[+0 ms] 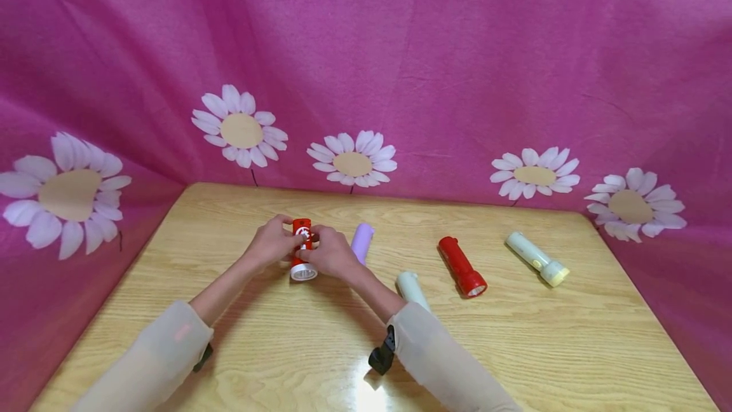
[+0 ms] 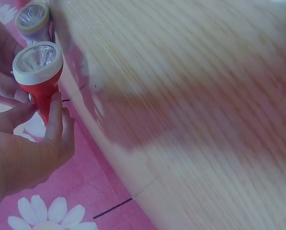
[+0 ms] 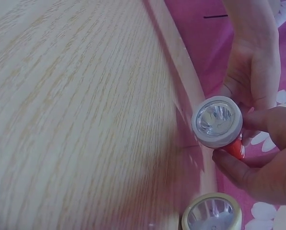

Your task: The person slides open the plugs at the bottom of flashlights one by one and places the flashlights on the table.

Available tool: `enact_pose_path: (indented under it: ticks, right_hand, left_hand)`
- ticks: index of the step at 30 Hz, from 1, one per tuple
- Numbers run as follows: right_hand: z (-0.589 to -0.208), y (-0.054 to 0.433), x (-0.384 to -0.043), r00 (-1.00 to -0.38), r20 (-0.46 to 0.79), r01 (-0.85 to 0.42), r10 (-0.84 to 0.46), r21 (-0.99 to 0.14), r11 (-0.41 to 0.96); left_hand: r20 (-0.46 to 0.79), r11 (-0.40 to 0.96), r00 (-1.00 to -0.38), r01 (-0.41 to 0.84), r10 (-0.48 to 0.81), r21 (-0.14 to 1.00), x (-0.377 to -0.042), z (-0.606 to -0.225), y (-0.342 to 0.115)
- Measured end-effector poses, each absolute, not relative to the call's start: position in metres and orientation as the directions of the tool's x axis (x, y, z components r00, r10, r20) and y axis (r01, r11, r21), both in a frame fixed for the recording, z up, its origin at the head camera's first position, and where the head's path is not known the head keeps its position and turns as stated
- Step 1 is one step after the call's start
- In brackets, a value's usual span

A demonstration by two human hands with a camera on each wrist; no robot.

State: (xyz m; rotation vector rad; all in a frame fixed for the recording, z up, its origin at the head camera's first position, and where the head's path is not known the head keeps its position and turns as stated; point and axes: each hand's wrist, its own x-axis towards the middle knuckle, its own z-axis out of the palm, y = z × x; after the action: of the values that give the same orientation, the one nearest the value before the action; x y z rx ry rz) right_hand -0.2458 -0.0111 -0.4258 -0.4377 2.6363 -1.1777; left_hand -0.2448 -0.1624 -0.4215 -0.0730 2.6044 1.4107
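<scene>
A red flashlight (image 1: 302, 227) with a white lens rim stands between my two hands toward the left of the table, its lens facing me. My left hand (image 1: 270, 245) grips its left side, thumb across the front of the body. From the other side my right hand (image 1: 333, 253) pinches it, fingers near the printed white emblem. In the left wrist view, fingertips of the left hand (image 2: 25, 153) press the red body just behind the white rim (image 2: 37, 67). The right wrist view has the thumb and fingers of the right hand (image 3: 270, 165) around the flashlight's head (image 3: 217, 122).
A purple flashlight (image 1: 362, 242) lies just right of my right hand. A pale green one (image 1: 412, 288) is partly hidden by the right forearm. Farther right lie another red flashlight (image 1: 460, 266) and a pale green one with a yellow rim (image 1: 528, 253). Pink flowered cloth (image 1: 434, 81) hangs behind the table.
</scene>
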Motion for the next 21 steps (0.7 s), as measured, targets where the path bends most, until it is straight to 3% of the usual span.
enact_pose_path:
  ticks: [21]
  right_hand:
    - [-0.4221, -0.0041, -0.2435, -0.943, -0.064, -0.137, -0.328, -0.822, 0.553]
  left_hand:
    - [-0.230, 0.364, -0.972, -0.200, 0.039, 0.910, -0.2471, -0.4151, -0.1612]
